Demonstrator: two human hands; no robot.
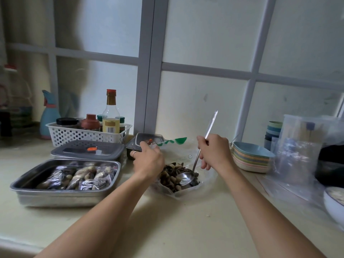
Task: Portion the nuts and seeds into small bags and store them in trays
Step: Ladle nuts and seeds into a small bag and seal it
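Left grip [147, 159]: the person's left hand, reached forward over the counter [186, 229], fingers curled and pinching the near rim of the clear bag [176, 149]; a ring shows on one finger.
Right grip [214, 149]: clenched round the upper handle of the ladle [196, 159], with the handle end sticking up past the knuckles.
Ladle: tilted, its bowl down in the nuts and seeds [169, 175]; the bowl looks bare.
Nuts and seeds: a loose dark and tan heap inside the clear bag, which lies open on the counter between the two forearms.
Clear bag: green print along its far edge.
Steel tray [55, 199]: on the counter to the left of the heap, without a lid.
Small bags [80, 176]: several filled ones lying side by side in the steel tray.
Lidded tray [87, 150]: just behind the steel tray, with a grey lid and an orange tab.
Dark box [147, 138]: behind the left grip, its lid askew.
Basket [83, 135]: white and perforated, by the window [204, 43], holding jars and a tall bottle [111, 114].
Plates [251, 159]: a pastel stack to the right of the right grip.
Cups [273, 131]: stacked behind the plates.
Plastic sleeves [297, 146]: clear, standing at the far right.
White bowl [333, 203]: cut off by the right edge.
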